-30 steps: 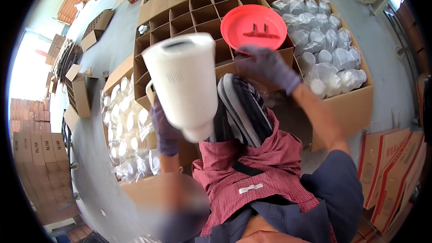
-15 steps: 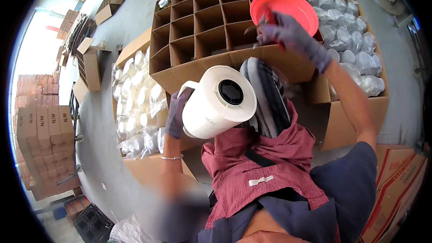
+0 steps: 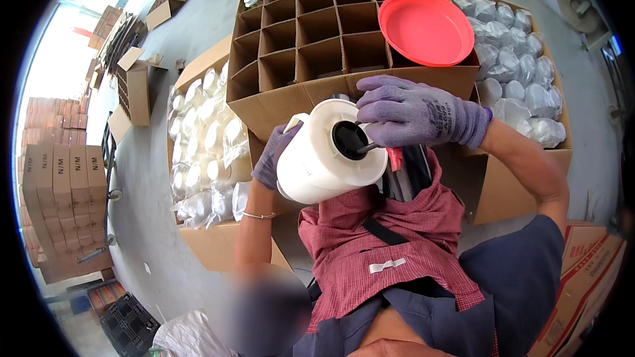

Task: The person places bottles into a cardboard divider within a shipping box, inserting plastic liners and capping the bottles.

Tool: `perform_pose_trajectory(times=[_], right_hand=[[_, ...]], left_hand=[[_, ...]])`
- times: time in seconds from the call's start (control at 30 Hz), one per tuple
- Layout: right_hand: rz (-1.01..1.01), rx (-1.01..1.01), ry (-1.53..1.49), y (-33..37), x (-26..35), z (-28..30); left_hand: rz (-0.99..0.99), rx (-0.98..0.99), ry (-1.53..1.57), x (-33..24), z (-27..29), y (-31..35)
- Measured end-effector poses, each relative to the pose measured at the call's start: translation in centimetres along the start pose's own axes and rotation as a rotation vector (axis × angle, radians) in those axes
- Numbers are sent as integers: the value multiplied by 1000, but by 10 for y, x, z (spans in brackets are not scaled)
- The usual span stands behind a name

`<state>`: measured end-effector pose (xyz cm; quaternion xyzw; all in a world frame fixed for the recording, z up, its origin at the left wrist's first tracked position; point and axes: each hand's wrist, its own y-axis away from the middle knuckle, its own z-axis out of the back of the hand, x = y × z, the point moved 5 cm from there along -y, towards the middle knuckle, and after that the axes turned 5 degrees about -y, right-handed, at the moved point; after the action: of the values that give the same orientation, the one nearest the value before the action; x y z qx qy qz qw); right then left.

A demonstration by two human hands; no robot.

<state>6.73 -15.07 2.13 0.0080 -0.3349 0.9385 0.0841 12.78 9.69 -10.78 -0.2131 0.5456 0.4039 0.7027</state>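
A white jug [image 3: 311,165] lies tilted over my lap, its round end with a black circular recess [image 3: 349,139] turned up. My left hand [image 3: 274,155] is closed round the jug's handle side, steadying it. My gloved right hand [image 3: 417,116] grips red-handled pliers [image 3: 395,158], partly hidden under the fingers. Their thin metal tips sit at the edge of the black recess. Just beyond my right hand, a shallow red plastic bowl [image 3: 426,30] rests on the corner of a divided cardboard box [image 3: 331,79].
Boxes of plastic-wrapped white items [image 3: 205,139] stand to the left, with more wrapped items [image 3: 519,66] to the right. A small white bottle [image 3: 251,0] stands in a far-left cell of the divided box. Stacked cartons [image 3: 69,205] are at the far left.
My right hand has come down from over the red bowl to the jug, bringing the pliers to the black recess. The jug has shifted slightly right and downward.
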Motion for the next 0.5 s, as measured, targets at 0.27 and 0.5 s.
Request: perform_pose_trajectory(times=[0.27, 0.5], right_hand=[[-65, 67, -129, 1, 5, -9], [-818, -240, -416, 30, 5, -31]], left_hand=[[303, -40, 184, -5, -3, 4], [117, -623, -23, -12, 15, 27]])
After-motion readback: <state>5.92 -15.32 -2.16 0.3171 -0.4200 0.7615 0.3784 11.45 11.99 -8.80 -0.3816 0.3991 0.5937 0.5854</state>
